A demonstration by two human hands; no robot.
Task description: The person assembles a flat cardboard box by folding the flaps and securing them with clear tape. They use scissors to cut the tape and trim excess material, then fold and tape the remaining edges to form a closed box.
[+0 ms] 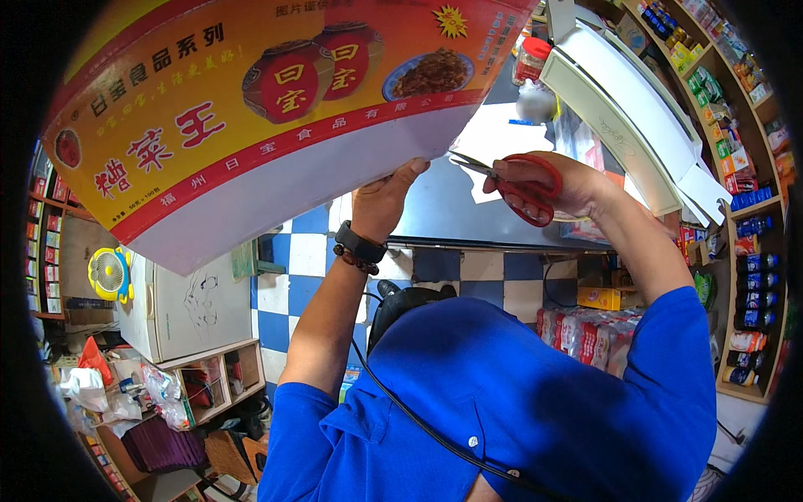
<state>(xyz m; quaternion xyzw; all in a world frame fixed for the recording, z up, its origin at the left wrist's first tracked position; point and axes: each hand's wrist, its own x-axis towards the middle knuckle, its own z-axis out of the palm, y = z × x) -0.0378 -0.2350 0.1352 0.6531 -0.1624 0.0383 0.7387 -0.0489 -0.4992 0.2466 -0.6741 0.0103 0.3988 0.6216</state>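
A large cardboard sheet (293, 180), printed red, orange and yellow with jars and a plate of food, hangs across the upper left. White borders its lower side. My left hand (383, 203) grips that lower edge, thumb on the near face and fingers hidden behind it. In my right hand (577, 186) is a pair of scissors (470, 163) with red handles, my fingers through the loops. The blades point left, close to the sheet's lower right corner; whether they touch it I cannot tell.
Behind my hands lies a dark counter (452, 219) with papers, a red-lidded jar (532, 60) and a long white box (615, 109). Stocked shelves (757, 209) line the right. A small white cabinet (188, 309) and a yellow fan (109, 274) stand left.
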